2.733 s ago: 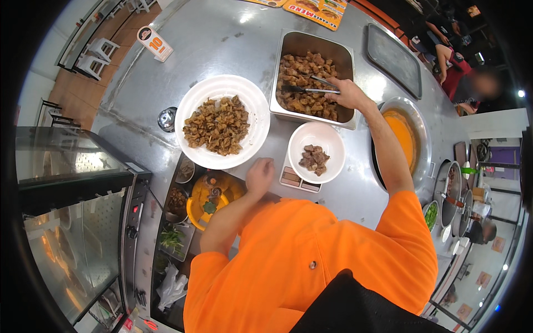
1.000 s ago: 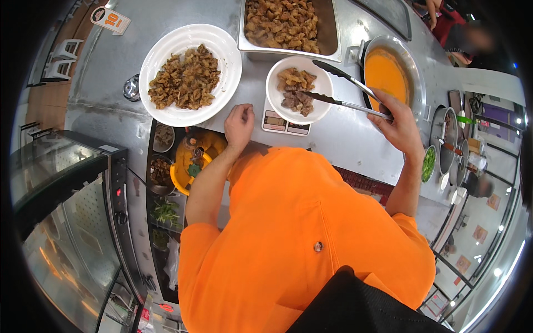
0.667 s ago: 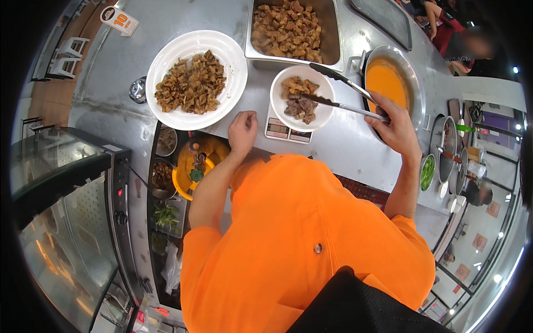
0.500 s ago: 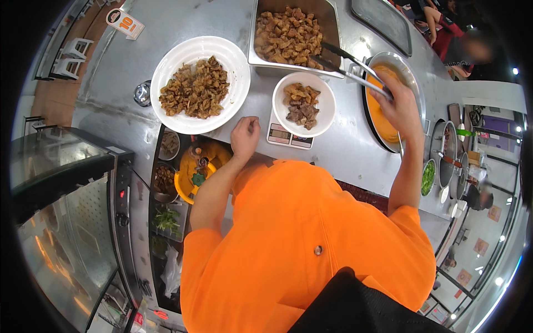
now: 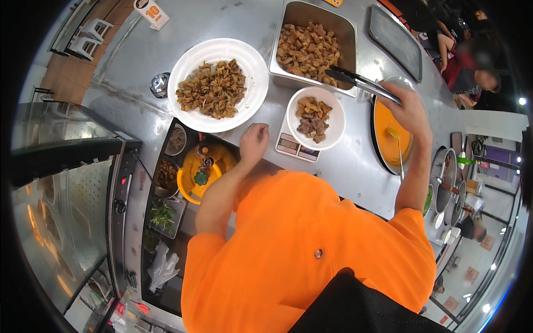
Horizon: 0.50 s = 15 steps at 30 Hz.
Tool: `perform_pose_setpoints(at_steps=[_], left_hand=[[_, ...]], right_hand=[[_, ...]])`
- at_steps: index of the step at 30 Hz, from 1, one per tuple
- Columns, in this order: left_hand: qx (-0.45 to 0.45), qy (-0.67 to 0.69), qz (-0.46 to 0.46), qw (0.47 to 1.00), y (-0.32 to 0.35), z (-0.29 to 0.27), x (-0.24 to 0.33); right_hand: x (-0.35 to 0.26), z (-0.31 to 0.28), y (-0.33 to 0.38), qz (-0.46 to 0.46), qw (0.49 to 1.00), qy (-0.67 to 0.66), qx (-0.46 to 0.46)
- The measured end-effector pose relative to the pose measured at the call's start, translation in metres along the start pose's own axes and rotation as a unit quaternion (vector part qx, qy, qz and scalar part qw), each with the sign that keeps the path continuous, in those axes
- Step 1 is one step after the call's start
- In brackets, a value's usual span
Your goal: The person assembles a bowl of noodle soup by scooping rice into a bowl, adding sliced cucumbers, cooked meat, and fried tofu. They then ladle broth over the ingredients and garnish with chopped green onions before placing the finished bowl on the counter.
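My right hand is closed round a pair of metal tongs with dark tips. The tips are near each other over the near right corner of a deep steel pan of browned meat chunks; I cannot tell whether they pinch a piece. In front of that pan, a white bowl with some meat pieces stands on a small kitchen scale. My left hand rests with curled fingers, holding nothing visible, between the scale and a large white plate of chopped browned meat.
Right of the bowl, a pot of orange sauce has a ladle in it. A flat metal tray lies at the back right. Below the plate, a yellow basket and small bowls fill a recess. A glass-fronted cabinet stands left.
The tongs' tips, spread apart earlier, have come together and shifted toward the pan's near right corner. The whole view has swung slightly. My left hand stays curled by the plate.
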<state>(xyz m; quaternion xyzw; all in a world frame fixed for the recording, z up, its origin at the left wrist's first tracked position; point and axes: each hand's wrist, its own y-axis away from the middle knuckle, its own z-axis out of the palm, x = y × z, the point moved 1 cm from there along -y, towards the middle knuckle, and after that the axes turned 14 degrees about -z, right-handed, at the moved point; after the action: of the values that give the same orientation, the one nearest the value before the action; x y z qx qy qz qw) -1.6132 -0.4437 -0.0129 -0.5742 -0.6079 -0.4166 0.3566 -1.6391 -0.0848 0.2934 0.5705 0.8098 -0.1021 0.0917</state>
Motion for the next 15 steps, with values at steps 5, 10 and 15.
perform_pose_setpoints(at_steps=[5,10,15], left_hand=[[0.009,0.0,0.004,1.0,0.001,-0.002,0.0],[0.007,-0.008,-0.004,1.0,-0.001,0.0,0.003],[0.023,0.002,-0.011,1.0,0.001,-0.002,0.003]], right_hand=[[-0.054,-0.016,0.06,0.041,0.996,-0.052,-0.058],[-0.07,0.021,0.065,0.049,0.996,-0.053,-0.049],[-0.118,0.029,0.016,-0.01,0.99,-0.14,-0.013]])
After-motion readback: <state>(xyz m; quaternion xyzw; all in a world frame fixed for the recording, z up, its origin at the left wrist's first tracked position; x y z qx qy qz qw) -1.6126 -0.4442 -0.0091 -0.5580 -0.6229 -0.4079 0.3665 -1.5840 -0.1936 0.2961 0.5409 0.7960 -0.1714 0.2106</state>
